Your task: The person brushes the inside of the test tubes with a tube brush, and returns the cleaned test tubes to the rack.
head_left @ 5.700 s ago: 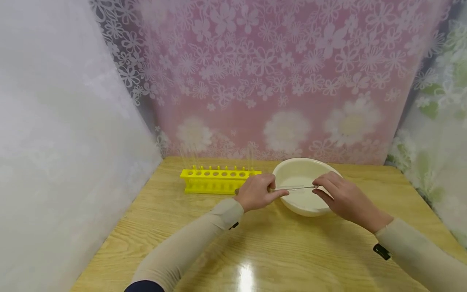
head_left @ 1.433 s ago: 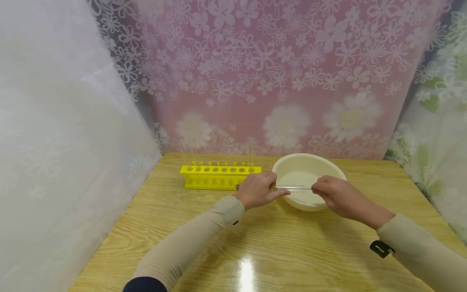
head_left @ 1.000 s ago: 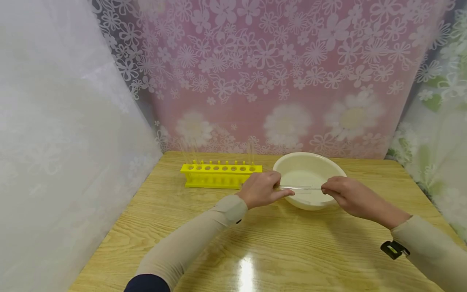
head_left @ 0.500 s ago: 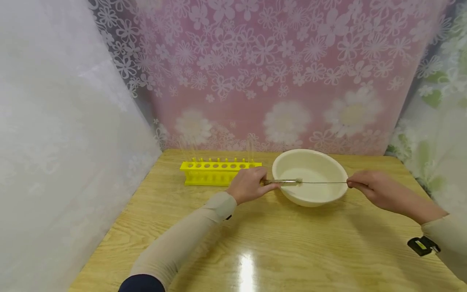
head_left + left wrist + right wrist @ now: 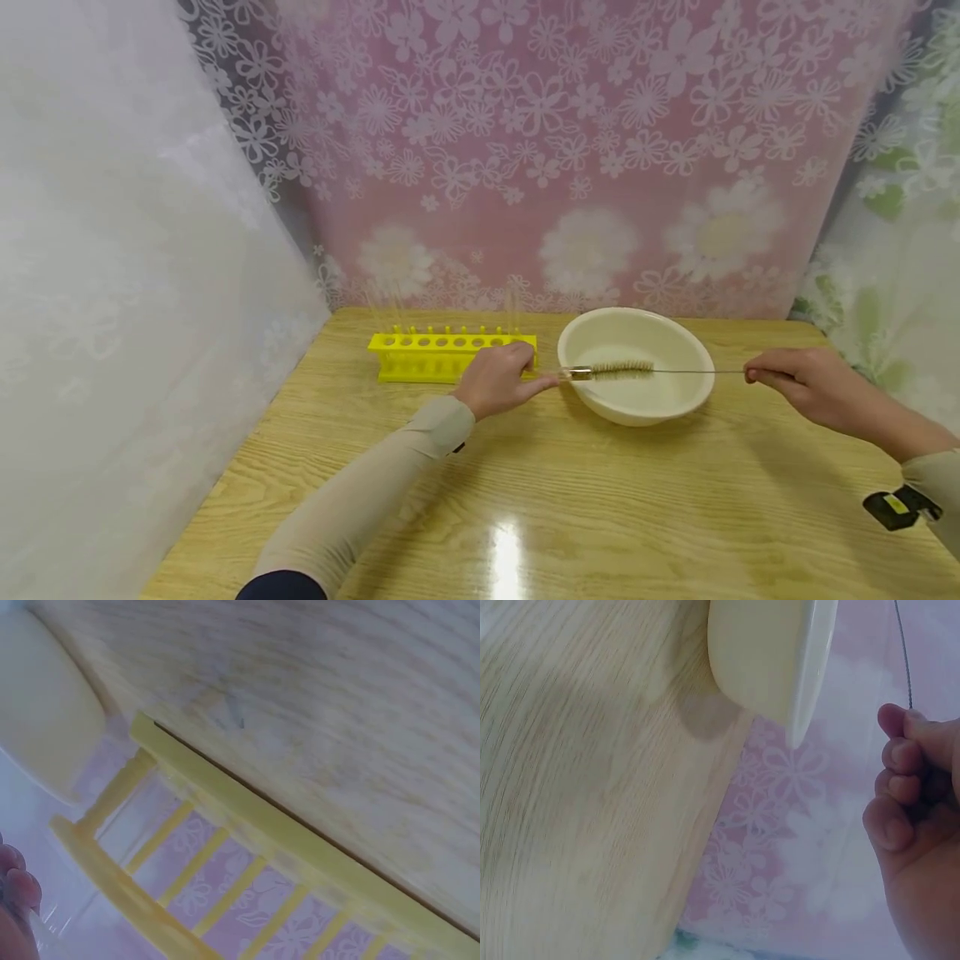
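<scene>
Two hands (image 5: 495, 379) (image 5: 817, 390) with one clear tube (image 5: 579, 373), one brush (image 5: 622, 369)

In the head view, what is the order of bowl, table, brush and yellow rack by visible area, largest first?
Table
Bowl
Yellow rack, partly covered by the left hand
Brush, long but very thin

More brush bristles (image 5: 624, 369) now show outside test tube (image 5: 580, 373), over basin (image 5: 637, 402); right hand (image 5: 813, 387) farther right, past basin; left hand (image 5: 491, 382) slightly farther left.
</scene>
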Demonstrator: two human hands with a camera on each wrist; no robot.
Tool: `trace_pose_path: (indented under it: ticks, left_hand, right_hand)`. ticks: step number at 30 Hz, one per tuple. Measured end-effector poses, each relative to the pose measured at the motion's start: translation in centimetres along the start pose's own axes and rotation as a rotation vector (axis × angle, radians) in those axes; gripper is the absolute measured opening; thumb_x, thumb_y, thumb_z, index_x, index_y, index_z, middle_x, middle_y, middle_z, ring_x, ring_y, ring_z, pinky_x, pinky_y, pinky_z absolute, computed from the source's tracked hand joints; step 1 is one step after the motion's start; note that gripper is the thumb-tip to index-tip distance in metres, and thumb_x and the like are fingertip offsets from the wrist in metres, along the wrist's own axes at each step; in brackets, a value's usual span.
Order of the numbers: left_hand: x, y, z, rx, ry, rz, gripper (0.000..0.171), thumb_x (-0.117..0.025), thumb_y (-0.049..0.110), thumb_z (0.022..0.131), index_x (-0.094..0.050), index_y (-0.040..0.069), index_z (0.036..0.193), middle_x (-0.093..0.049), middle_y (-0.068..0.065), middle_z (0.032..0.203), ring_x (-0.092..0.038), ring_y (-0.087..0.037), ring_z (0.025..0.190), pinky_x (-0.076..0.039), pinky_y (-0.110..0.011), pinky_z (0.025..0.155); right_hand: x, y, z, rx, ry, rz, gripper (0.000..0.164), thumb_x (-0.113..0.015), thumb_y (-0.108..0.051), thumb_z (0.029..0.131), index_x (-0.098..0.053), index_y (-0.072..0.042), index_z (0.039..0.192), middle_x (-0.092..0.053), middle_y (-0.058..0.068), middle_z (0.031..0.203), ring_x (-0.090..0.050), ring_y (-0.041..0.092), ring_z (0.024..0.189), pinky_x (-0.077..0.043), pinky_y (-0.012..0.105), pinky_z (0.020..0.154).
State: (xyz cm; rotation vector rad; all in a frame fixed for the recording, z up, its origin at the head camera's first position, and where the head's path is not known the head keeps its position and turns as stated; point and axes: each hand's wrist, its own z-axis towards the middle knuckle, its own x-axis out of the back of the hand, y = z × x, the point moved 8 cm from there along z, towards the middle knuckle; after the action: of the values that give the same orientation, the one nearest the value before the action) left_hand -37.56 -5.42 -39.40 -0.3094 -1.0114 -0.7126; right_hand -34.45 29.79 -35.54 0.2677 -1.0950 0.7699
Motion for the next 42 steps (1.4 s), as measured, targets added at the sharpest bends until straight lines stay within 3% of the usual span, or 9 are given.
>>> trace_pose_path:
  ticks: [6,14,20,29,36,42]
  left_hand:
    - [-0.1,1.3,0.8,-0.047,-0.004,-0.007,0.046,-0.067,0.058,0.091,-0.052,0.017,0.078,-0.047,0.008,0.066,-0.036,-0.005,0.047,-0.026,-0.019,0.044]
    - [-0.6,2.1,1.1,-0.021,-0.007,-0.023,0.040,-0.074,0.054,0.088,-0.051,0.022,0.080,-0.046,0.009,0.067,-0.040,-0.003,0.049,-0.029,-0.017,0.045]
    - [-0.8,3.5,1.5,-0.062,-0.001,0.054,0.047,-0.066,0.063,0.090,-0.048,0.020,0.078,-0.046,0.010,0.066,-0.037,-0.004,0.048,-0.028,-0.016,0.045]
    - [-1.3,2.9,1.5,-0.016,-0.025,0.000,0.048,-0.069,0.062,0.088,-0.048,0.020,0.077,-0.046,0.008,0.066,-0.037,-0.005,0.050,-0.028,-0.017,0.047]
    - [-0.7,3.6,1.8,-0.058,-0.009,-0.009,0.048,-0.068,0.062,0.088,-0.047,0.021,0.074,-0.046,0.009,0.064,-0.038,-0.003,0.049,-0.028,-0.016,0.046]
    - [-0.7,4.2,2.2,-0.068,-0.035,-0.011,0.049,-0.066,0.062,0.090,-0.046,0.021,0.074,-0.046,0.010,0.066,-0.039,-0.003,0.050,-0.029,-0.016,0.047]
  right_hand:
    - [-1.8,-1.4,1.4,-0.047,-0.115,0.059,0.017,-0.068,-0.002,0.094,-0.076,-0.011,0.106,-0.074,-0.008,0.095,-0.067,0.001,0.084,-0.054,0.025,0.065]
    - [-4.5,-5.7,5.0,-0.024,-0.211,0.172,0.015,-0.063,-0.006,0.098,-0.075,-0.011,0.105,-0.074,-0.006,0.098,-0.071,0.016,0.087,-0.054,0.029,0.070]
    - [-7.1,-8.3,6.9,0.033,-0.276,0.276,0.016,-0.060,-0.008,0.101,-0.075,-0.008,0.107,-0.075,0.003,0.100,-0.071,0.023,0.090,-0.055,0.032,0.073]
    - [-7.6,-7.7,6.9,0.002,-0.306,0.317,0.017,-0.060,-0.009,0.101,-0.077,-0.010,0.104,-0.075,0.002,0.099,-0.068,0.017,0.084,-0.050,0.028,0.068]
    - [-6.6,-7.1,6.3,-0.013,-0.271,0.298,0.016,-0.062,-0.007,0.099,-0.077,-0.008,0.103,-0.076,0.002,0.099,-0.069,0.016,0.087,-0.053,0.029,0.070]
    - [-5.9,-6.8,5.9,-0.011,-0.269,0.284,0.016,-0.061,-0.006,0.099,-0.077,-0.009,0.105,-0.075,0.001,0.101,-0.069,0.014,0.088,-0.054,0.029,0.071]
